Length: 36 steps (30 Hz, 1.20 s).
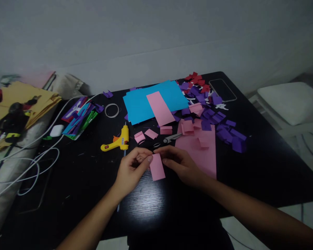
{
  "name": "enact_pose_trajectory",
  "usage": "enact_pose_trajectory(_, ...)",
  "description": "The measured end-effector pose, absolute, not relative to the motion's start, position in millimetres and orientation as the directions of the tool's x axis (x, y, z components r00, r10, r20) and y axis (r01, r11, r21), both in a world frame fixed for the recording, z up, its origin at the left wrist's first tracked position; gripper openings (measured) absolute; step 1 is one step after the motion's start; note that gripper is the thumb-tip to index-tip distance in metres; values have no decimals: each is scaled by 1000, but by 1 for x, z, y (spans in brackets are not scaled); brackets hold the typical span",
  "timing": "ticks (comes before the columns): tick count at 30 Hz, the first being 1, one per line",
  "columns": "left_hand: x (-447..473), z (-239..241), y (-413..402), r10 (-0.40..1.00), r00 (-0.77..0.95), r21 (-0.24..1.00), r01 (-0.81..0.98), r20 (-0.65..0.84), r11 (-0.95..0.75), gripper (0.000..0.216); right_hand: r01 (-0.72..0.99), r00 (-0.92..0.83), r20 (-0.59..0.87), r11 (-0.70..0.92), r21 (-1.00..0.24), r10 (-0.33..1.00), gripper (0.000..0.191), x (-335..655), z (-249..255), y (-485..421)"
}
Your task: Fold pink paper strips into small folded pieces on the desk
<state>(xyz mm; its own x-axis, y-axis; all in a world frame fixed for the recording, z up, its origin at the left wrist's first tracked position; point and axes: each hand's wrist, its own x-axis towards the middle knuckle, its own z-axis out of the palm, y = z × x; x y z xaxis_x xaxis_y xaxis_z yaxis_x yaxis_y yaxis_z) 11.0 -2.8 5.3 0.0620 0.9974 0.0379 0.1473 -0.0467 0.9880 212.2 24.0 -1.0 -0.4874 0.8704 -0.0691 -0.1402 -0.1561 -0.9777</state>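
My left hand (pixel 131 170) and my right hand (pixel 179 163) meet over the black table (pixel 80 180), both pinching the top edge of a small pink paper rectangle (pixel 157 168). The paper hangs down between them, just above the table. A large pink sheet (pixel 202 154) lies under and beside my right hand. Scissors (pixel 167 139) lie just beyond my fingers. A yellow glue gun (pixel 117 143) rests just past my left hand.
A blue sheet (pixel 141 102) with a pink strip (pixel 160 108) on it lies further back. Several purple, pink and red folded scraps (pixel 224 132) are scattered at the right. A tape roll (pixel 112 110), a phone (pixel 222 90), a coloured paper stack (pixel 79 118) and white cables (pixel 28 163) sit at the left.
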Motion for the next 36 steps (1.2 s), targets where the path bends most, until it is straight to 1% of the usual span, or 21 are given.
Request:
enact_pose_trajectory(4, 11, 6, -3, 999, 42, 989, 146, 16, -22, 12, -180, -503, -75, -190, -965, 861, 27, 211, -2, 23)
enact_pose_trajectory(9, 11, 6, -3, 999, 50, 988, 155, 4, -11, 19, -108, -448, -100, -165, -980, 889, 23, 210, -3, 23)
enact_pose_trajectory(13, 9, 7, -3, 993, 121, 994, 105, 3, -16, 25, -52, -403, -98, -130, -990, 910, 22, 210, -6, 24)
enact_pose_trajectory(17, 9, 5, -4, 980, 196, 998, 46, 31, -41, 16, -40, -386, -124, -151, -988, 914, 21, 210, -6, 25)
enact_pose_trajectory(20, 9, 1, -7, 977, 200, 996, 30, 76, -84, 9, -26, -373, -144, -165, -986, 917, 23, 209, -4, 26)
enact_pose_trajectory(23, 9, -2, -10, 972, 196, 985, 86, 128, -147, 16, -7, -373, -163, -178, -984, 913, 28, 209, -2, 27)
enact_pose_trajectory(26, 7, -5, -12, 960, 227, 955, 208, 164, -213, 30, -10, -380, -185, -204, -979, 906, 32, 208, -1, 28)
enact_pose_trajectory(28, 7, -5, -12, 953, 253, 927, 290, 164, -237, 35, -20, -383, -200, -224, -974, 902, 33, 208, -1, 28)
enact_pose_trajectory(31, 6, -3, -11, 951, 254, 896, 358, 176, -262, 25, -39, -391, -211, -245, -969, 896, 33, 208, -2, 29)
enact_pose_trajectory(36, 8, -2, -7, 966, 184, 912, 337, 180, -234, 10, -131, -407, -174, -246, -960, 897, 28, 207, -5, 27)
